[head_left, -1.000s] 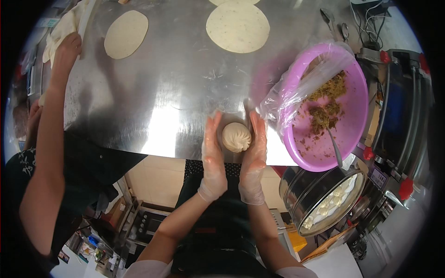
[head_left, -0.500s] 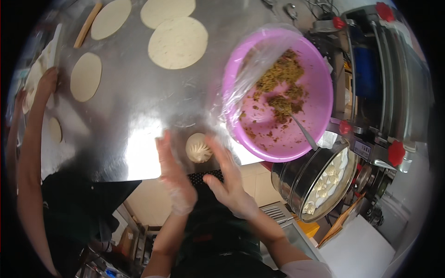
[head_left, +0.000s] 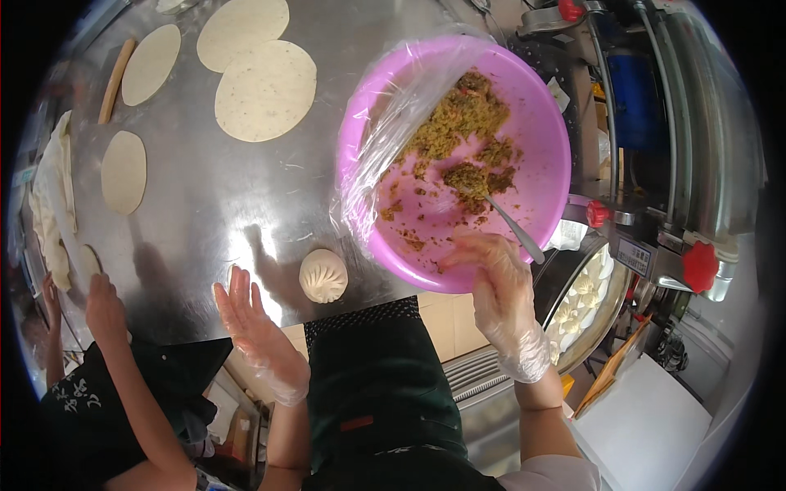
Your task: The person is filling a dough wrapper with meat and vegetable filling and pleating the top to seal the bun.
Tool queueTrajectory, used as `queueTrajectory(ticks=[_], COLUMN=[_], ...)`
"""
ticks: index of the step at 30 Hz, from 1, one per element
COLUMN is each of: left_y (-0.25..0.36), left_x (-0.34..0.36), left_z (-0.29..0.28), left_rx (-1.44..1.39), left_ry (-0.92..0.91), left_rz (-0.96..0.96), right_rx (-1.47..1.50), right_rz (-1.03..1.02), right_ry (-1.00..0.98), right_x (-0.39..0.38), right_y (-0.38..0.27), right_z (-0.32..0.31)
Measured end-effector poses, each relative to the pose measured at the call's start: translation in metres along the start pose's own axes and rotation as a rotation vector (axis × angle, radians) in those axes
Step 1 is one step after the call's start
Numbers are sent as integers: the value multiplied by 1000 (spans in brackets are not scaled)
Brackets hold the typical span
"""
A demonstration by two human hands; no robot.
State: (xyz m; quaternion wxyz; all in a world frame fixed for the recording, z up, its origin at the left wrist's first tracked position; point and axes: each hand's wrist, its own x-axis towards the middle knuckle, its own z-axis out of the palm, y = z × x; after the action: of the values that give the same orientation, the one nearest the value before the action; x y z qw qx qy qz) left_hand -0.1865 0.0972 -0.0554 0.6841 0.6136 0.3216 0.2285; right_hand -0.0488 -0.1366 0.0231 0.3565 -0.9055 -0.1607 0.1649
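Note:
A pleated, round filled bun (head_left: 323,277) sits on the metal worktable near its front edge. To its left my left hand (head_left: 255,335), in a clear plastic glove, is raised with its fingers stretched out and nothing in it. My right hand (head_left: 501,296), gloved too, hangs over the near rim of the pink bowl (head_left: 554,123), fingers slightly bent and apart, apparently holding nothing. Inside the bowl lies a crumbly greenish-brown filling (head_left: 463,123) with a metal spoon (head_left: 517,229) resting in it, its handle toward my right hand. Crumpled clear plastic film (head_left: 393,123) covers the bowl's left side.
Flat dough rounds (head_left: 266,90) and a rolling pin (head_left: 117,82) lie farther back on the worktable (head_left: 188,180). A co-worker's hand (head_left: 106,307) works at the left beside pale cloth. Right of me stand a steamer (head_left: 585,303) holding several buns and a machine with red knobs (head_left: 699,266).
My hands have parted from around the bun. The right has moved right to the bowl's rim, the left slightly left. The whole view has shifted, and the co-worker's hand has come nearer.

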Motion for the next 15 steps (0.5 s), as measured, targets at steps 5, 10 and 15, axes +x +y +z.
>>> queueTrajectory(ticks=[5, 10, 15], left_y=[-1, -1, 1], left_x=[-2, -2, -6], left_z=[5, 3, 0], left_rx=[-47, -65, 22], left_ry=[-8, -20, -34], left_rz=[-24, -38, 22], right_rx=[11, 629, 915], right_rz=[-57, 369, 480], right_ry=[-39, -144, -220], right_x=[1, 3, 8], right_y=[2, -16, -25], right_z=[-6, -10, -20])
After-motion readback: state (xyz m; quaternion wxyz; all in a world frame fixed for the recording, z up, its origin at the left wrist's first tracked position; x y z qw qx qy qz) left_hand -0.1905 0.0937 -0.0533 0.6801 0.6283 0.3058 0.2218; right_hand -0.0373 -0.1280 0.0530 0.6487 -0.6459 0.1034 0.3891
